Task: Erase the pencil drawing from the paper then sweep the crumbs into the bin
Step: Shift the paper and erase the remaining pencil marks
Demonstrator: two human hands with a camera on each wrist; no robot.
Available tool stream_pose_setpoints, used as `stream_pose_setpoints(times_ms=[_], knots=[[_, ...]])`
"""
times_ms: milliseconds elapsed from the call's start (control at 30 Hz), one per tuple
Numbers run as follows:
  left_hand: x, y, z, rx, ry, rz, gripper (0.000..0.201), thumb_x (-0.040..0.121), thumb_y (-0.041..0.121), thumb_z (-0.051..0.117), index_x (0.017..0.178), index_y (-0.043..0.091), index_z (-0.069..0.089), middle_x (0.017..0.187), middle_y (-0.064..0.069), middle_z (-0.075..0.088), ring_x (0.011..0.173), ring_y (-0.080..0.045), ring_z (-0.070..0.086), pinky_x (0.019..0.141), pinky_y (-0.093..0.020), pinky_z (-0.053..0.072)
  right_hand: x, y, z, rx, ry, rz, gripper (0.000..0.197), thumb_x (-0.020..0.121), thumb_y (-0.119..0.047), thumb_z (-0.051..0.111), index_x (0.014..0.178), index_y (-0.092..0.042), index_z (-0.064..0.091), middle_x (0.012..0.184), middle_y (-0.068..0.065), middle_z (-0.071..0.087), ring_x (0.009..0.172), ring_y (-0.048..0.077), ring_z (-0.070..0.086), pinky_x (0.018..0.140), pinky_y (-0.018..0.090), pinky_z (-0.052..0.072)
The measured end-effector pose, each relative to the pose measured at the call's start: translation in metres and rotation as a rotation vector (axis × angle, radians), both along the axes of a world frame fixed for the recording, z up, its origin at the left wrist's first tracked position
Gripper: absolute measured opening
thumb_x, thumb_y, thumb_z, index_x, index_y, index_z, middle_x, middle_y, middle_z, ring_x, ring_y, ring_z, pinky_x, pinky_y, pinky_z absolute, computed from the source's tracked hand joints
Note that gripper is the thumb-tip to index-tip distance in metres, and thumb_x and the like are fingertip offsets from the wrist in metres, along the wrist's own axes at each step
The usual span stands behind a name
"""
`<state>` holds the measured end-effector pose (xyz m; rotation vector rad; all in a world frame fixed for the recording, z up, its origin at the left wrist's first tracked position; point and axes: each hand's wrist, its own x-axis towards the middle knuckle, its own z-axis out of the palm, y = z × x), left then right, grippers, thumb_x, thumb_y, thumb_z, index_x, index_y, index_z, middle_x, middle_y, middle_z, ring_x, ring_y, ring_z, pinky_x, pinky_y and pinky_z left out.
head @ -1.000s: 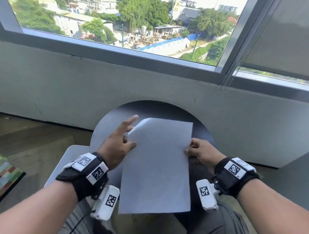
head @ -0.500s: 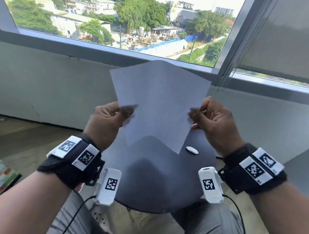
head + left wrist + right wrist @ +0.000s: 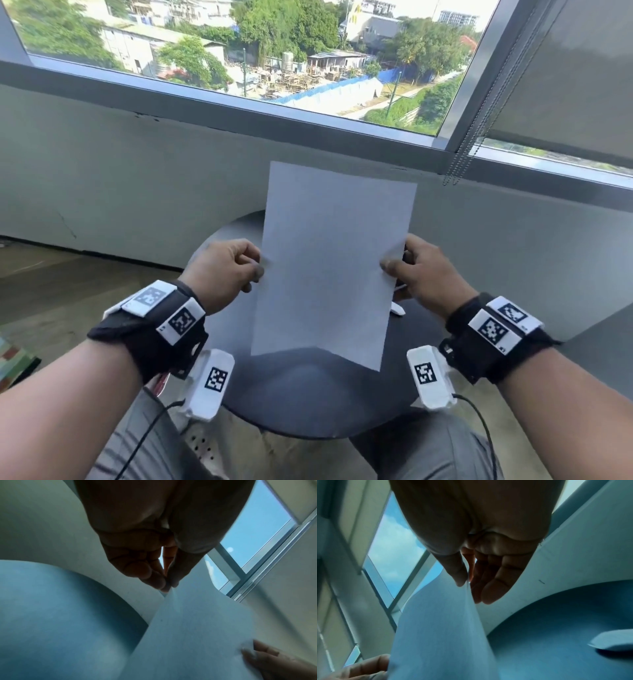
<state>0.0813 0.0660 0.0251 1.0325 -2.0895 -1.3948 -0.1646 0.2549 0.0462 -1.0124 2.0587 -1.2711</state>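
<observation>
A blank white sheet of paper (image 3: 330, 260) hangs upright above the round dark table (image 3: 308, 404). My left hand (image 3: 233, 270) pinches its left edge and my right hand (image 3: 411, 270) pinches its right edge. In the left wrist view the left hand (image 3: 164, 584) pinches the paper (image 3: 197, 635) between thumb and fingers. In the right wrist view the right hand (image 3: 467, 582) pinches the paper (image 3: 440, 628) the same way. A small white eraser (image 3: 397, 310) lies on the table under my right hand, and the eraser (image 3: 614, 641) shows on the tabletop. No pencil marks show on the side facing me.
A grey wall (image 3: 102, 178) and a window (image 3: 239, 51) stand behind the table. Blind cords (image 3: 459, 164) hang at the right. My knees sit under the table's near edge. A white perforated object (image 3: 202, 445) shows on the floor at lower left, partly hidden.
The paper lay flat on the table, then both hands lifted it tilted in the air. Now it hangs straighter and lower, with both hands nearer the table. The eraser became visible.
</observation>
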Motion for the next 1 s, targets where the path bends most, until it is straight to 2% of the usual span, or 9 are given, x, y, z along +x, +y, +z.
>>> stream_pose_setpoints(times_ms=[133,200,300,400,467,567,733,867,1000], knots=[[0.007,0.002,-0.034,0.093,-0.22,-0.037,0.018,0.085,-0.001,0.066,0.095,0.013,0.061,0.074,-0.01,0.066,0.052,-0.019,0.054,0.044,-0.024,0.04,-0.016,0.004,-0.037,0.182,-0.051,-0.031,0.012,0.094,-0.012,0.063,0.096,-0.004,0.054,0.082,0.014,0.062,0.065,0.026,0.058,0.057,0.038,0.05],[0.013,0.004,-0.053,0.088,-0.351,-0.067,0.023,0.085,0.002,0.068,0.104,0.013,0.06,0.078,-0.012,0.068,0.054,-0.02,0.057,0.045,-0.024,0.042,-0.029,0.008,-0.056,0.343,0.094,-0.072,0.011,0.091,-0.02,0.065,0.094,-0.012,0.058,0.086,0.009,0.067,0.068,0.023,0.062,0.057,0.036,0.053],[0.02,0.003,-0.075,0.029,-0.571,-0.079,0.037,0.083,0.012,0.072,0.115,0.019,0.056,0.083,-0.006,0.069,0.066,-0.022,0.066,0.055,-0.026,0.049,-0.045,0.015,-0.079,0.605,0.367,-0.047,0.028,0.09,-0.04,0.066,0.109,-0.021,0.06,0.106,0.001,0.064,0.095,0.021,0.062,0.088,0.038,0.052],[0.021,0.003,-0.083,-0.113,-0.699,-0.111,0.069,0.083,0.028,0.07,0.142,0.031,0.036,0.101,-0.003,0.064,0.093,-0.025,0.062,0.083,-0.035,0.051,-0.049,0.015,-0.1,0.719,0.486,0.022,0.049,0.091,-0.039,0.062,0.136,-0.021,0.051,0.125,0.008,0.055,0.113,0.026,0.055,0.101,0.036,0.042],[0.018,0.006,-0.083,-0.231,-0.719,-0.158,0.08,0.083,0.041,0.068,0.15,0.038,0.023,0.127,-0.002,0.056,0.116,-0.026,0.054,0.099,-0.041,0.046,-0.047,0.014,-0.106,0.755,0.512,0.036,0.051,0.091,-0.037,0.061,0.138,-0.023,0.048,0.129,0.011,0.048,0.114,0.03,0.054,0.101,0.038,0.042],[0.011,0.015,-0.078,-0.43,-0.801,-0.302,0.085,0.084,0.057,0.062,0.152,0.042,0.014,0.154,0.005,0.03,0.14,-0.022,0.032,0.11,-0.044,0.035,-0.046,0.011,-0.111,0.794,0.555,0.02,0.046,0.093,-0.036,0.058,0.137,-0.025,0.046,0.13,0.012,0.045,0.118,0.034,0.052,0.101,0.038,0.041],[0.005,0.03,-0.085,-0.553,-0.926,-0.615,0.102,0.078,0.077,0.055,0.156,0.041,0.0,0.165,0.009,-0.015,0.152,-0.016,-0.013,0.122,-0.053,0.005,-0.049,0.007,-0.113,0.782,0.56,-0.049,0.03,0.094,-0.035,0.057,0.122,-0.027,0.052,0.123,0.012,0.052,0.11,0.035,0.056,0.095,0.038,0.045],[0.003,0.037,-0.089,-0.577,-0.95,-0.651,0.104,0.073,0.084,0.052,0.154,0.043,0.001,0.166,0.007,-0.011,0.152,-0.018,-0.01,0.121,-0.053,0.005,-0.041,0.002,-0.108,0.791,0.596,-0.016,0.015,0.093,-0.024,0.049,0.107,-0.028,0.051,0.114,0.008,0.049,0.098,0.032,0.056,0.089,0.04,0.048],[-0.012,0.04,-0.081,-0.63,-0.932,-0.612,0.105,0.071,0.085,0.053,0.154,0.042,0.007,0.165,-0.001,0.005,0.152,-0.023,0.001,0.121,-0.051,0.013,-0.011,-0.013,-0.1,0.614,0.577,0.162,0.009,0.094,-0.024,0.051,0.102,-0.027,0.052,0.103,0.004,0.057,0.092,0.028,0.057,0.084,0.041,0.05]])
